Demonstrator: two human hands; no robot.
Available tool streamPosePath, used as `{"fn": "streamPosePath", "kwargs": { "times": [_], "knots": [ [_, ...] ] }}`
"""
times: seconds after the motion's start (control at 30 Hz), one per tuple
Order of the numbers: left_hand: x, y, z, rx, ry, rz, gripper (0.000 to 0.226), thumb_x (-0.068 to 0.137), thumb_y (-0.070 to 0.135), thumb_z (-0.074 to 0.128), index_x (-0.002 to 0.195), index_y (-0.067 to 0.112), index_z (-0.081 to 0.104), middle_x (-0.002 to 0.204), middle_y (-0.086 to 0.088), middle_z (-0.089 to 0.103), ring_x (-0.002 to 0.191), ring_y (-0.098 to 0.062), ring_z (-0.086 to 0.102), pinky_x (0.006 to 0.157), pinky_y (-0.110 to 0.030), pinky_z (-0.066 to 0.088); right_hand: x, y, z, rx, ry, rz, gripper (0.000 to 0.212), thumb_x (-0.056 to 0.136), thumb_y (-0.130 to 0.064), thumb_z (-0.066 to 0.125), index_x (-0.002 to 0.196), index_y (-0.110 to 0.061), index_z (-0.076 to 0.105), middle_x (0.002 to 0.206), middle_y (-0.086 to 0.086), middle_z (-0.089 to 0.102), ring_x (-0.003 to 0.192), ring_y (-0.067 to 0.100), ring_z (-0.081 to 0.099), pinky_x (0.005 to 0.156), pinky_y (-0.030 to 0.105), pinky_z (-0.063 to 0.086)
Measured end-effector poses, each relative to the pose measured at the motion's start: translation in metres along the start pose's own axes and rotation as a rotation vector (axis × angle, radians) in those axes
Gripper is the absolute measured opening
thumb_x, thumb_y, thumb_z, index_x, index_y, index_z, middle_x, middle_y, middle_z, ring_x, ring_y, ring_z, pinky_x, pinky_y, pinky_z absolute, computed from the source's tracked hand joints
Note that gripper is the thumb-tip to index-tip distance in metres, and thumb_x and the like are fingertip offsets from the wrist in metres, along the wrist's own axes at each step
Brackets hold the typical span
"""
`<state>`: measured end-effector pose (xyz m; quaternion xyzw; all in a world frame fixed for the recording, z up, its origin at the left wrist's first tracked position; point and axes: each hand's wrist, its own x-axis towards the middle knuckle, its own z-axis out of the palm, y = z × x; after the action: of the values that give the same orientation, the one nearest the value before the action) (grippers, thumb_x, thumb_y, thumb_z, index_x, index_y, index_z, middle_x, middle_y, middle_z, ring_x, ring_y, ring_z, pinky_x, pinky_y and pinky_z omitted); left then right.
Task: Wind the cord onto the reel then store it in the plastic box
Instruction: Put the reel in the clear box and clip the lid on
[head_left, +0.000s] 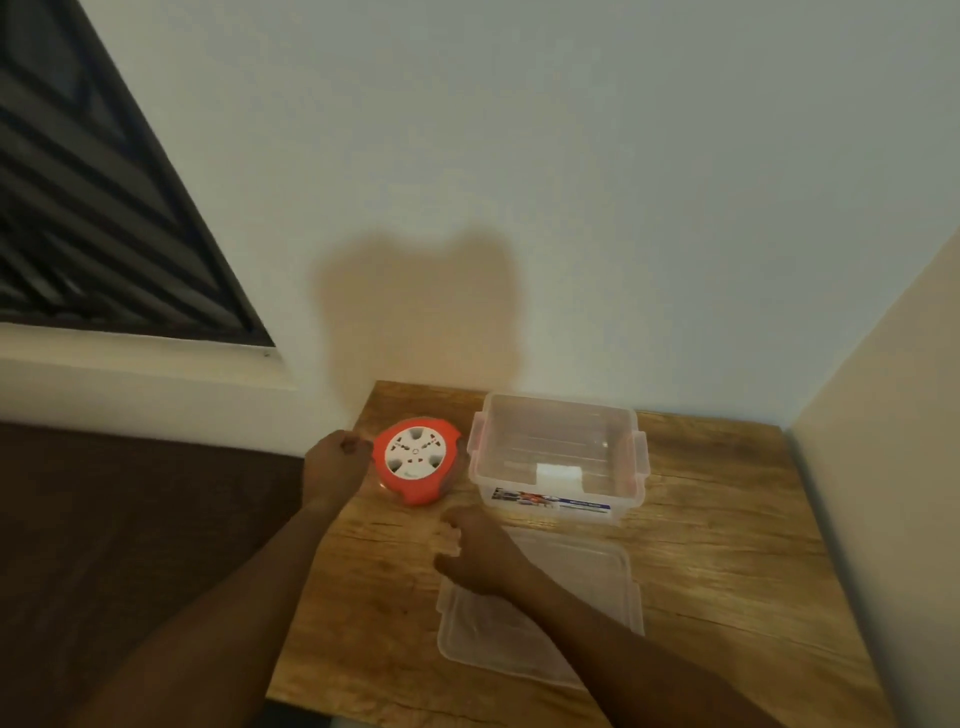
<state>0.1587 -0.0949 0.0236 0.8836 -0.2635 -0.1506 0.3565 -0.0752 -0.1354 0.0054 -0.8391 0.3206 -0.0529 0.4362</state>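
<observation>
Two hands low centre. Left hand (336, 460) curled at left rim of reel (417, 460), touching; clamped or merely resting, cannot tell. Right hand (475, 551) loosely closed, empty, just below reel, over lid (566, 613). No loose cord seen; likely wound. Box (558, 457) open, right of reel, ready for storing.

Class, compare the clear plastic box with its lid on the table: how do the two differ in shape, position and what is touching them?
The plastic box is deep and stands open at the back of the table; the lid is flat and lies nearer the person. The box carries a printed label on its front; the lid shows none. The right hand is over the lid's corner; no hand is on the box. Both are clear plastic.
</observation>
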Motion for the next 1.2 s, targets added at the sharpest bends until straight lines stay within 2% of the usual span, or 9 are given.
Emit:
{"fn": "streamPosePath", "kwargs": {
  "times": [0.1, 0.2, 0.3, 0.57, 0.7, 0.83, 1.0, 1.13, 1.2],
  "knots": [
    [0.018, -0.004, -0.012, 0.07, -0.098, 0.122, 0.023, 0.096, 0.027, 0.07, 0.113, 0.012, 0.072, 0.113, -0.012, 0.076, 0.093, -0.023, 0.068, 0.085, -0.037, 0.053, 0.032, -0.018, 0.003, 0.216, 0.139, 0.011, 0.066, 0.079, -0.019, 0.072, 0.138, -0.027, 0.044, 0.139, -0.007, 0.05, 0.119, 0.003, 0.047, 0.083, 0.001, 0.033],
    [0.035, -0.004, -0.018, 0.117, -0.226, 0.202, 0.038, 0.097, 0.036, 0.07, 0.126, 0.012, 0.067, 0.128, -0.013, 0.072, 0.112, -0.033, 0.069, 0.096, -0.041, 0.054, 0.058, -0.029, 0.019, 0.404, 0.251, 0.088, 0.079, 0.08, -0.031, 0.076, 0.146, -0.03, 0.033, 0.135, -0.01, 0.055, 0.122, 0.008, 0.052, 0.097, 0.025, 0.049],
    [0.057, -0.004, -0.02, 0.08, -0.369, 0.222, 0.056, 0.095, 0.042, 0.072, 0.141, 0.013, 0.06, 0.142, -0.012, 0.066, 0.126, -0.032, 0.063, 0.106, -0.042, 0.051, 0.082, -0.034, 0.032, 0.411, 0.432, 0.276, 0.084, 0.081, -0.032, 0.075, 0.15, -0.027, 0.027, 0.137, -0.003, 0.054, 0.123, 0.019, 0.053, 0.094, 0.043, 0.053],
    [0.087, -0.018, -0.007, 0.535, -0.596, 0.155, 0.065, 0.099, 0.066, 0.048, 0.138, 0.016, 0.061, 0.14, -0.009, 0.064, 0.131, -0.033, 0.058, 0.118, -0.055, 0.035, 0.131, -0.028, 0.04, 0.364, 0.474, 0.584, 0.074, 0.084, -0.023, 0.069, 0.149, -0.026, 0.033, 0.138, 0.005, 0.053, 0.118, 0.024, 0.056, 0.095, 0.04, 0.051],
    [0.089, -0.047, -0.011, 0.084, -0.653, -0.071, 0.054, 0.101, 0.054, 0.057, 0.126, 0.009, 0.073, 0.127, -0.015, 0.074, 0.113, -0.03, 0.071, 0.107, -0.048, 0.053, 0.143, -0.04, 0.051, 0.291, 0.451, 0.685, 0.071, 0.078, -0.016, 0.069, 0.142, -0.024, 0.041, 0.133, 0.011, 0.049, 0.114, 0.026, 0.053, 0.086, 0.028, 0.047],
    [0.085, -0.066, -0.023, -0.306, -0.558, -0.193, 0.033, 0.099, 0.034, 0.069, 0.109, 0.004, 0.078, 0.105, -0.014, 0.081, 0.092, -0.027, 0.079, 0.091, -0.046, 0.063, 0.152, -0.053, 0.051, 0.207, 0.428, 0.569, 0.069, 0.082, -0.015, 0.068, 0.144, -0.025, 0.041, 0.138, 0.011, 0.045, 0.12, 0.027, 0.051, 0.093, 0.034, 0.049],
    [0.092, -0.022, -0.036, -0.528, -0.396, -0.082, 0.021, 0.096, 0.024, 0.074, 0.107, 0.006, 0.074, 0.109, -0.018, 0.079, 0.099, -0.035, 0.076, 0.078, -0.04, 0.063, 0.154, -0.082, 0.001, 0.217, 0.523, 0.322, 0.062, 0.071, -0.019, 0.077, 0.129, -0.013, 0.053, 0.122, 0.007, 0.057, 0.109, 0.023, 0.059, 0.084, 0.038, 0.057],
    [0.088, 0.043, -0.034, -0.762, -0.353, 0.046, 0.025, 0.097, 0.021, 0.072, 0.118, 0.006, 0.072, 0.119, -0.018, 0.075, 0.112, -0.038, 0.071, 0.095, -0.053, 0.06, 0.137, -0.092, -0.072, 0.327, 0.723, 0.189, 0.066, 0.074, -0.017, 0.075, 0.132, -0.017, 0.044, 0.118, 0.002, 0.042, 0.091, 0.011, 0.055, 0.062, 0.015, 0.051],
    [0.077, 0.076, -0.023, -0.779, -0.385, 0.119, 0.022, 0.098, 0.021, 0.071, 0.118, 0.013, 0.074, 0.118, -0.014, 0.076, 0.11, -0.034, 0.072, 0.094, -0.053, 0.059, 0.122, -0.085, -0.11, 0.323, 0.788, 0.166, 0.067, 0.074, -0.017, 0.075, 0.134, -0.019, 0.044, 0.118, 0.001, 0.043, 0.092, 0.01, 0.054, 0.065, 0.018, 0.053]
  ]
}}
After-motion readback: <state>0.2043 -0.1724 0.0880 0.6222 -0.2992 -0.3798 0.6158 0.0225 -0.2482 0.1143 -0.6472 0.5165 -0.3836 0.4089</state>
